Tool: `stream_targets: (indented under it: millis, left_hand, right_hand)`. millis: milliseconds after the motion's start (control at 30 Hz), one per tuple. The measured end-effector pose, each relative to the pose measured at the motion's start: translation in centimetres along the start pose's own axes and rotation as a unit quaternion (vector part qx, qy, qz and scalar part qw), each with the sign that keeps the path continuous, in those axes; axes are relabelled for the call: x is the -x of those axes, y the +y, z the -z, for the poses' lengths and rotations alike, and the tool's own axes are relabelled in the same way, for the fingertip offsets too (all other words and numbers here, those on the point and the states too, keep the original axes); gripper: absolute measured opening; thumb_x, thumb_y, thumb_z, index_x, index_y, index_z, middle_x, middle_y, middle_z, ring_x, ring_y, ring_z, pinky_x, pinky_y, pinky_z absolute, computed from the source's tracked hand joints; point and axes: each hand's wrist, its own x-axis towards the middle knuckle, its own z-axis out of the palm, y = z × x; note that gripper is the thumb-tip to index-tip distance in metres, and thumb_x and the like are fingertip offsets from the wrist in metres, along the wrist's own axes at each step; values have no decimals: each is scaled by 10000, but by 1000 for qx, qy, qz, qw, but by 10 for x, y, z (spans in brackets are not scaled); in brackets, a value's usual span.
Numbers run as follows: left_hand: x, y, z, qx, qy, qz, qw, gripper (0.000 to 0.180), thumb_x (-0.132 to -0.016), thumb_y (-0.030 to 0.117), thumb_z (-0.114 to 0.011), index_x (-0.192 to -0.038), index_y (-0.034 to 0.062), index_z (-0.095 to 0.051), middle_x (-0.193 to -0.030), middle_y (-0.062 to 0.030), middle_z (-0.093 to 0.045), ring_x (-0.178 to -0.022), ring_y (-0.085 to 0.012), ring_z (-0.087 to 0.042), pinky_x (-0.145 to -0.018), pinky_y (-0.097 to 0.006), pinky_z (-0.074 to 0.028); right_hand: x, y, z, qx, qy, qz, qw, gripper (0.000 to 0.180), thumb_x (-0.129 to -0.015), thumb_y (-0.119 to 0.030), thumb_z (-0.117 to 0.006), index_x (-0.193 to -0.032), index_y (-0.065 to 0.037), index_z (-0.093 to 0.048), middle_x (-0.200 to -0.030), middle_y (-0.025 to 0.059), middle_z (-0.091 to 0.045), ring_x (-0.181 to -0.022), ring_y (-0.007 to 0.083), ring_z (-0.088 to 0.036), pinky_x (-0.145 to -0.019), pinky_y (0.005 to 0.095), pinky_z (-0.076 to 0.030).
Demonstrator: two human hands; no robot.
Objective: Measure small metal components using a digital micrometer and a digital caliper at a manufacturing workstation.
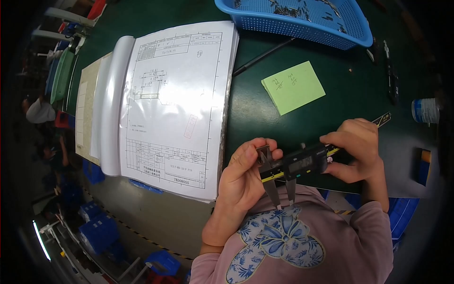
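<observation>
A digital caliper (pixel 301 165) with a black body and small display is held level in front of my chest. My right hand (pixel 355 146) is closed around its beam and slider, with the thumb near the slider's underside. My left hand (pixel 243 165) pinches the jaw end, its thumb and fingers around the small upper jaws. Whether a small part also sits between those fingertips, I cannot tell. The long lower jaws point toward my shirt and stand slightly apart. Nothing clear shows between them.
An open binder of plastic-sleeved technical drawings (pixel 175 109) lies left on the green table (pixel 250 99). Beyond my hands are a green notepad (pixel 294 87), a black pen (pixel 265 56) and a blue basket (pixel 302 29) of small metal pins. A clear container (pixel 424 111) stands far right.
</observation>
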Motion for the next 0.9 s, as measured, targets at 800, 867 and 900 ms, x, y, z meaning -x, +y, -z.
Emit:
stream_targets:
  millis: [800,867,900]
  left_hand:
    - [2,1,0,-6,3,3,1000,206,-833,123,-476,-984,-10,-524,-1010,-155,-497,-936,-245,-525,-819,-350,-437]
    - [2,0,-1,-1,2,4,1000,208,-835,123,-471,-987,-9,-524,-1008,-157,-493,-934,-247,-519,-818,-352,-435]
    - [2,0,-2,0,0,-2,1000,211,-837,123,-466,-991,-9,-525,-1005,-158,-489,-932,-248,-514,-817,-353,-432]
  right_hand:
    - [1,-4,2,-43,-41,-13,998,365,-515,-186,-620,-824,0,-571,-565,48,-445,-450,184,-453,-401,277,-308]
    - [2,-5,4,-34,-41,-10,999,349,-518,-190,-618,-813,-10,-570,-572,45,-442,-446,185,-446,-400,279,-306]
    - [2,-5,4,-28,-42,-17,999,349,-518,-190,-618,-813,-10,-570,-572,45,-442,-446,185,-446,-400,279,-306]
